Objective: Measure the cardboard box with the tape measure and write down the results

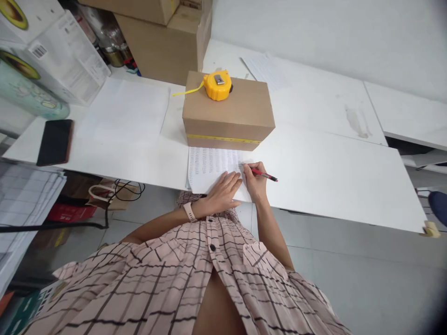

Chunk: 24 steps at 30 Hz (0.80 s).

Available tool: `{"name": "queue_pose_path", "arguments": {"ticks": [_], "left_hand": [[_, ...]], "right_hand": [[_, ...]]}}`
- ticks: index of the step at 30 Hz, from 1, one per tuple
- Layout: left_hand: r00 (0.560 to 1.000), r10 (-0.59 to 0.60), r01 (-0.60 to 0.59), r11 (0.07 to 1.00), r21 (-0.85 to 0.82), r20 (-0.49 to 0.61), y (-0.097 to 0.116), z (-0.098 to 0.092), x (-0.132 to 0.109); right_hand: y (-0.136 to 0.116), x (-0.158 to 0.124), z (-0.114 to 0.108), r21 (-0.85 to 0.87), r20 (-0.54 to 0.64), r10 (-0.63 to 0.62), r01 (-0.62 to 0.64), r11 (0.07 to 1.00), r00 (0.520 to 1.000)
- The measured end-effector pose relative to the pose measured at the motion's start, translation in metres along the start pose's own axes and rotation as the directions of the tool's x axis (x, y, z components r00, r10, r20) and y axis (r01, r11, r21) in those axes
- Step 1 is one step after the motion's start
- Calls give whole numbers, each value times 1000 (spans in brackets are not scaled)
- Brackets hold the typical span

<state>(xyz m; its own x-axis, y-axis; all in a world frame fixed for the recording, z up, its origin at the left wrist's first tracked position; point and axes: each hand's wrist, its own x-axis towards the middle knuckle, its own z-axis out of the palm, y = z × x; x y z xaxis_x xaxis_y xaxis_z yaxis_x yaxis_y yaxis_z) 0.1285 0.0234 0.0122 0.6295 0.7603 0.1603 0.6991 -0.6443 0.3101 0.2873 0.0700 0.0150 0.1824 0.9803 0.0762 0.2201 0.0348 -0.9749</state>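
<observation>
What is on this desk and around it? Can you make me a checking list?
Surface: white table, faint stain towards the far right.
Job's things: printed sheet at the near edge; red pen.
Clutter: box behind the sheet, with a yellow tape measure on top and its tape along the box front; phone at left; blank paper.
Grips: left hand flat on the sheet; right hand holds the pen, tip at the sheet.
Cables: black cable looped below the table edge.
Surroundings: cartons at the back; grey floor.
</observation>
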Motion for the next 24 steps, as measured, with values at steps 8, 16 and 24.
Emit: {"name": "queue_pose_path", "arguments": {"ticks": [8, 16, 24], "left_hand": [[996, -20, 3, 981, 193, 89, 10, 3, 6], [995, -30, 11, 981, 192, 100, 12, 0, 6], [994, -19, -2, 981, 191, 107, 13, -3, 7]], "right_hand": [[0, 6, 2, -87, 26, -37, 39, 995, 999], [5, 8, 3, -142, 0, -30, 30, 989, 1000], [9, 8, 4, -160, 12, -22, 23, 987, 1000]]}}
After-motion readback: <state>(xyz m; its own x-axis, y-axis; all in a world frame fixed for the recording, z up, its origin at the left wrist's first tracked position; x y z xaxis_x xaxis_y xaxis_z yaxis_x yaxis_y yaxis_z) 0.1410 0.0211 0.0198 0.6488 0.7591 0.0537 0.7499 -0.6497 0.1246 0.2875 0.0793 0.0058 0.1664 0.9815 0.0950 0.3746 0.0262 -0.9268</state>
